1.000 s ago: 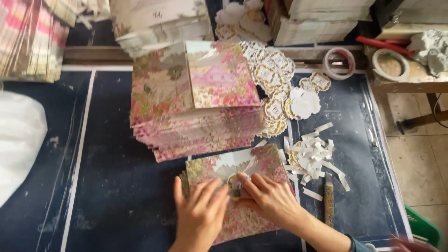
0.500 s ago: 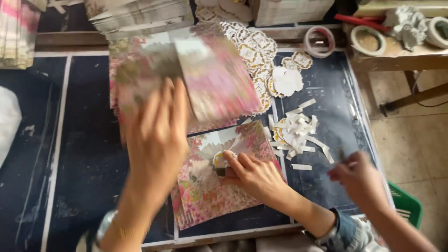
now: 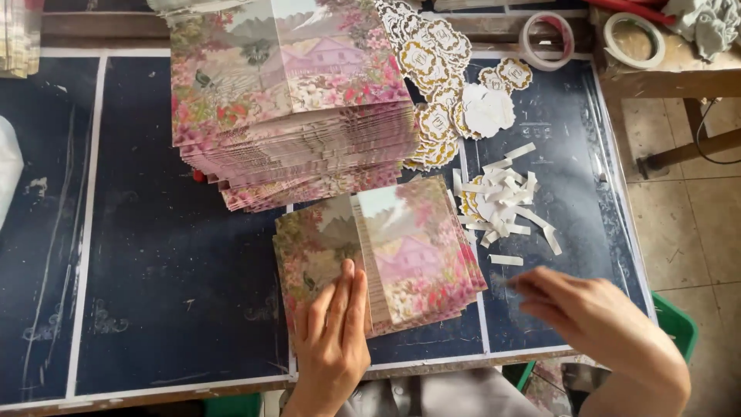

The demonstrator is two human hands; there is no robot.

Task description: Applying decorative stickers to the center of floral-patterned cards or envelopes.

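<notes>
A small pile of floral printed cards (image 3: 417, 255) lies near the front edge of the dark mat (image 3: 154, 270). My left hand (image 3: 332, 332) rests flat on the left half of the top card, fingers stretched out and pressing down. My right hand (image 3: 594, 316) hovers blurred over the mat to the right of the pile, its fingertips drawn together and pointing left; whether it pinches anything is unclear. Behind the pile stands a tall stack of the same floral cards (image 3: 293, 116). Peeled white paper strips (image 3: 505, 193) lie in a heap just right of the pile.
Gold-edged ornate labels (image 3: 432, 77) spread from the tall stack toward the back right. Two tape rolls (image 3: 544, 38) (image 3: 633, 38) lie at the back, one on a wooden side table (image 3: 671, 77). A white bag (image 3: 8, 170) sits at the left edge, a green bin (image 3: 679, 324) on the tiled floor at right.
My left hand brought a card down from the tall stack and now presses it on the small pile. My right hand left the pile and moved to the right.
</notes>
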